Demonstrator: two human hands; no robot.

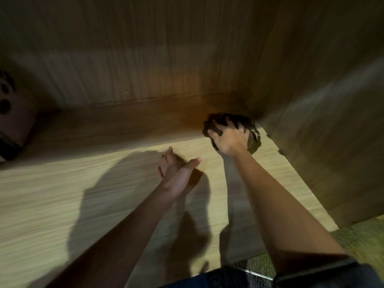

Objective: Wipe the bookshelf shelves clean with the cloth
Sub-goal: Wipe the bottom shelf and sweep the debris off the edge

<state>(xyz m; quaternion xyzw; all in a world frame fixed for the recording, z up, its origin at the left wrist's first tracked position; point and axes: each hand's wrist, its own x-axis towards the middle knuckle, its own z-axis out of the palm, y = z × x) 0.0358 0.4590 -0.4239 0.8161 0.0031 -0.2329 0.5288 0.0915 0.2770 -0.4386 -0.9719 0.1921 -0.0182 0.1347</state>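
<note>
A light wooden shelf board [83,194] fills the lower view inside the bookshelf. In its far right corner my right hand [229,139] presses down on a dark crumpled cloth [253,142], fingers spread over it. The cloth lies against the right side panel [322,125]. My left hand [176,169] rests edge-on on the shelf to the left of the right hand, fingers extended and holding nothing. The frame is blurred.
The wooden back panel [145,59] rises behind the shelf. A pinkish box with dark spots [12,113] stands at the far left of the shelf. Green floor covering [361,235] shows beyond the shelf's front right edge.
</note>
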